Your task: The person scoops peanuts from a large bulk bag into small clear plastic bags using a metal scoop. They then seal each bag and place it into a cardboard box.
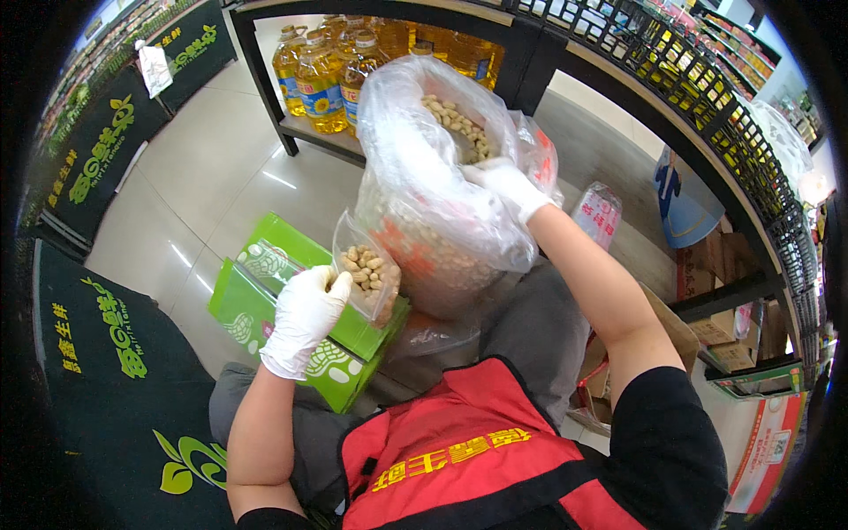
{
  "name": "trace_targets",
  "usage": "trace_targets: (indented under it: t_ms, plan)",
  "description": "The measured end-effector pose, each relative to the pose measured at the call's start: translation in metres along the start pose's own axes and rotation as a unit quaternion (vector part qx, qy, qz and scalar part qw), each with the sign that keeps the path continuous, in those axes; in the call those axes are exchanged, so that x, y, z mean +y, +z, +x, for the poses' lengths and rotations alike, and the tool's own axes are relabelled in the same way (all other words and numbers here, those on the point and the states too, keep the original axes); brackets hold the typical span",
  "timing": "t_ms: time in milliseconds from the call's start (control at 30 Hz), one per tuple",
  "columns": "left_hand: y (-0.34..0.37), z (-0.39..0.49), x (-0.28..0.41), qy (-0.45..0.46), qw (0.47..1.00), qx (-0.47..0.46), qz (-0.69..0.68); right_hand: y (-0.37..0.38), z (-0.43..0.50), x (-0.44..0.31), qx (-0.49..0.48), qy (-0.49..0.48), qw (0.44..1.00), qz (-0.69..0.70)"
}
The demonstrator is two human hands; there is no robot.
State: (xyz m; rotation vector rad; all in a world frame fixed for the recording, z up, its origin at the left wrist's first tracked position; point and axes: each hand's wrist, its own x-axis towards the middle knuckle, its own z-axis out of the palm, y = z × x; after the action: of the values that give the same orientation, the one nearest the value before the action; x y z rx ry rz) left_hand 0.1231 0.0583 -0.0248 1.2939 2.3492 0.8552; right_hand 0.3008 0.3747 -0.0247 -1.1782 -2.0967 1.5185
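My left hand, in a white glove, pinches the rim of a small clear plastic bag. Unshelled peanuts partly fill this bag, and its mouth gapes upward. Below it is a green carton printed with white peanut shapes. A large clear plastic sack of peanuts stands upright before me, its top rolled outward. My gloved right hand reaches over the near right side of the sack's opening. Its fingertips are partly hidden by the plastic, beside the loose peanuts inside. Whether they grip anything is unclear.
Behind the sack, bottles of yellow cooking oil stand on a low shelf. A dark rack frame curves along the right. A plastic-wrapped pack lies right of my forearm, with cardboard boxes farther right. Dark printed panels line the left.
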Motion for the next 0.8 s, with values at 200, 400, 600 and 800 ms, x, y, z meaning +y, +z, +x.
trace_targets:
  t_ms: [200, 400, 600, 800]
  plan:
    - [-0.013, 0.002, 0.022, -0.011, 0.999, 0.007, 0.044, 0.010, 0.014, -0.001, 0.051, -0.021, 0.981, 0.185]
    - [-0.016, -0.002, 0.013, -0.020, 0.999, 0.017, 0.031, 0.003, -0.018, -0.006, 0.077, -0.003, 0.970, 0.233]
    - [-0.012, -0.006, 0.016, 0.017, 0.998, 0.031, 0.049, -0.021, -0.063, -0.014, 0.078, -0.050, 0.962, 0.259]
    - [-0.010, -0.003, 0.021, 0.044, 0.996, 0.041, 0.065, -0.053, -0.083, -0.030, 0.042, 0.033, 0.997, 0.056]
